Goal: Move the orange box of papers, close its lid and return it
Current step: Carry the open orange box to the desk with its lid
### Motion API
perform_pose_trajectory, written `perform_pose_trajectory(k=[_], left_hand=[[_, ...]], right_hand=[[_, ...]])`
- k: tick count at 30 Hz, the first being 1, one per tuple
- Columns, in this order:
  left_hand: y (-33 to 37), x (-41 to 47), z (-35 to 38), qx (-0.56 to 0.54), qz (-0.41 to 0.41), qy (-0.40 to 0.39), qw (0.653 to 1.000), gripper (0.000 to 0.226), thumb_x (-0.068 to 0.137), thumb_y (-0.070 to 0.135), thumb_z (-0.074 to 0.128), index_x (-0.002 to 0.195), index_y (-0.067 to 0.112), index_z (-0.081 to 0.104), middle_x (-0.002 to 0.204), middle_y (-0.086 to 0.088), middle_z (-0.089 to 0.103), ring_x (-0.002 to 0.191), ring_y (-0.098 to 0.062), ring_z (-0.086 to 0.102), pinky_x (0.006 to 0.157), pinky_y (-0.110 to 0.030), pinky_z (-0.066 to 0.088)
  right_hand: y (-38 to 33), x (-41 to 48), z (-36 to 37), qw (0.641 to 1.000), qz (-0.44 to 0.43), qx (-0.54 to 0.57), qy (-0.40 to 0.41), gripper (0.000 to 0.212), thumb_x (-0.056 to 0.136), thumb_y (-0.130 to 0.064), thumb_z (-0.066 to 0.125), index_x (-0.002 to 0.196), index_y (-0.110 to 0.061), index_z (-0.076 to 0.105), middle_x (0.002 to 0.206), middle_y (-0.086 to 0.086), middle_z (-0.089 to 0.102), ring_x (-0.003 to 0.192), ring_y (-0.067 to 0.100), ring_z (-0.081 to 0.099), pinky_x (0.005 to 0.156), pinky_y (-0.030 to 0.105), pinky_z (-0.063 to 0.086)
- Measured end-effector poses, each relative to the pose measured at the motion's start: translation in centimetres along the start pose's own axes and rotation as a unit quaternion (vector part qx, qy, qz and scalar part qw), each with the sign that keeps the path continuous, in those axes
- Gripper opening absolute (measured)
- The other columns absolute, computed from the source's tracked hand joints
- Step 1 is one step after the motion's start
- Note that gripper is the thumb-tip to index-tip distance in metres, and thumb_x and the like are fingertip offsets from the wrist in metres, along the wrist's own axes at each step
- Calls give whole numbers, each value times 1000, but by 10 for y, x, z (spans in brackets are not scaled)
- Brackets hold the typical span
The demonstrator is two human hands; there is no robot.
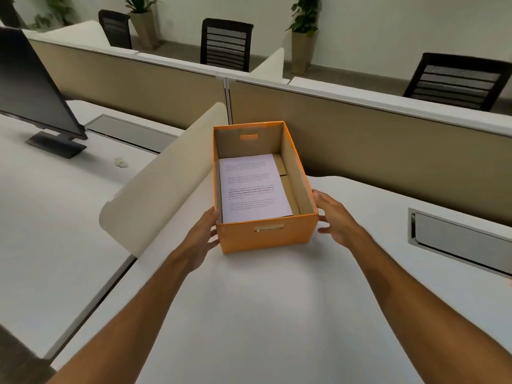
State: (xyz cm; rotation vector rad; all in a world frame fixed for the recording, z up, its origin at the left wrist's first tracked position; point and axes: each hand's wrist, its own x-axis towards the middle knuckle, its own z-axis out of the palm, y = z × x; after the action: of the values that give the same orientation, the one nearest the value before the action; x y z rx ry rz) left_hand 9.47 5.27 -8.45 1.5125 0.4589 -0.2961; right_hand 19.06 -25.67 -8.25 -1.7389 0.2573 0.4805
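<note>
Sitting between both hands, the open orange cardboard box (266, 234) holds white printed papers (253, 187) on the white desk (249, 314). The left hand (201, 239) presses its side, grip flat; the right hand (333, 217) hovers spread, released, just beside it.

One orange box (266, 234) sits on the worktop (249, 314), holding one visible printed sheet (253, 187). Two hands: left hand (201, 239), right hand (336, 220). One monitor (33, 90), three black chairs (225, 45), three potted plants (304, 31), two cable hatches (460, 239).
</note>
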Motion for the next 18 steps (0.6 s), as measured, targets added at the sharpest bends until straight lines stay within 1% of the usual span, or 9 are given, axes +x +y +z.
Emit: perform_pose_trajectory(k=[1, 2, 4, 6, 11, 14, 16, 18], left_hand=[[-1, 2, -2, 5, 1, 0, 1000, 58, 90, 62, 50, 144, 41, 44, 137, 11, 60, 129, -21, 55, 110, -49, 41], [-2, 5, -4, 7, 2, 5, 1000, 56, 91, 59, 52, 143, 41, 45, 130, 14, 65, 124, -20, 59, 107, -48, 44], [-3, 6, -7, 7, 7, 2, 1000, 52, 91, 56, 55, 141, 43, 48, 120, 18, 71, 117, -16, 63, 102, -45, 48], [-2, 4, -9, 8, 12, -3, 1000, 50, 91, 55, 57, 139, 45, 50, 117, 20, 72, 116, -16, 65, 99, -44, 50], [2, -7, -5, 17, 22, -6, 1000, 43, 89, 57, 58, 132, 53, 54, 119, 22, 70, 113, -14, 67, 91, -39, 55], [1, -22, 6, 27, 26, -18, 999, 46, 83, 62, 62, 128, 55, 56, 124, 21, 68, 113, -16, 66, 93, -41, 55], [0, -34, 16, 34, 31, -28, 999, 51, 79, 65, 64, 128, 55, 57, 125, 20, 68, 112, -16, 68, 92, -41, 56], [0, -48, 29, 42, 37, -37, 998, 51, 77, 66, 67, 126, 55, 58, 122, 22, 70, 109, -14, 69, 87, -37, 57]], right_hand=[[2, 2, 0, 1000, 4, 8, -11, 55, 91, -65, 44, 141, -41, 46, 147, -5, 48, 130, 33, 47, 97, 59, 44], [3, 2, 0, 1000, 7, 21, -21, 48, 90, -65, 46, 133, -44, 53, 139, -7, 55, 124, 31, 52, 90, 57, 50], [3, 0, 1, 999, 6, 39, -36, 31, 90, -63, 49, 115, -50, 62, 124, -10, 64, 112, 26, 60, 72, 47, 56], [2, -3, 0, 998, 0, 48, -37, 27, 90, -60, 51, 113, -48, 62, 118, -11, 66, 109, 25, 61, 66, 43, 58], [4, -20, -12, 998, -15, 56, -35, 35, 94, -54, 51, 125, -41, 60, 122, -9, 66, 111, 26, 61, 73, 49, 59], [15, -43, -28, 998, -20, 58, -24, 43, 93, -53, 52, 132, -36, 57, 125, -5, 65, 111, 27, 62, 76, 53, 59], [22, -62, -40, 998, -25, 64, -16, 49, 89, -55, 57, 133, -36, 56, 127, -4, 64, 111, 28, 63, 78, 55, 59], [29, -85, -55, 997, -29, 69, -6, 53, 80, -58, 62, 129, -38, 58, 126, -5, 64, 111, 28, 63, 77, 55, 59]])
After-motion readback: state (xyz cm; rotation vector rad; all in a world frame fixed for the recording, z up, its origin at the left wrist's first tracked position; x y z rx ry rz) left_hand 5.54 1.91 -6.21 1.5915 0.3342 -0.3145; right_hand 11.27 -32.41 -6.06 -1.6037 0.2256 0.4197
